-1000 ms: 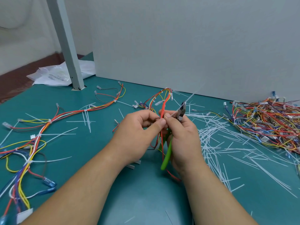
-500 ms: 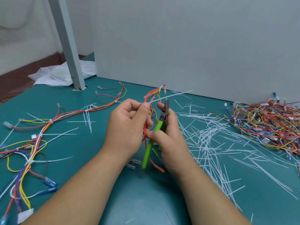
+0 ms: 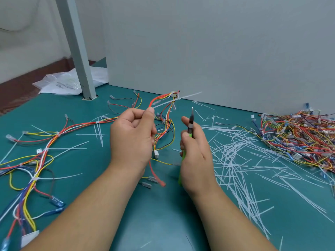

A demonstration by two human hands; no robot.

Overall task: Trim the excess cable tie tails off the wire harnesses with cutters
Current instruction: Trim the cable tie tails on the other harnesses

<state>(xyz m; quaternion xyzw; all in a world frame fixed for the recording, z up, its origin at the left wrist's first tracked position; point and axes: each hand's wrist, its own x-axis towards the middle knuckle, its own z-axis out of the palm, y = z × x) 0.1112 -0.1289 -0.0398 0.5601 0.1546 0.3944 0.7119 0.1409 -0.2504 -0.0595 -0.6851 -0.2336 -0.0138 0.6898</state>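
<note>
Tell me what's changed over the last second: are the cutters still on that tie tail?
No. The right hand has drawn the cutters off to the right, clear of the harness; a second ago they were at the tie tail. The left hand still grips the harness, its long tail sticking out uncut. The harness pile and cut tails lie unmoved.

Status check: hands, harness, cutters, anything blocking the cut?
Left hand grips multicoloured wire harness. Right hand grips green-handled cutters, tip up, clear of long white cable tie tail, untrimmed. Nothing between cutters and tail.
</note>
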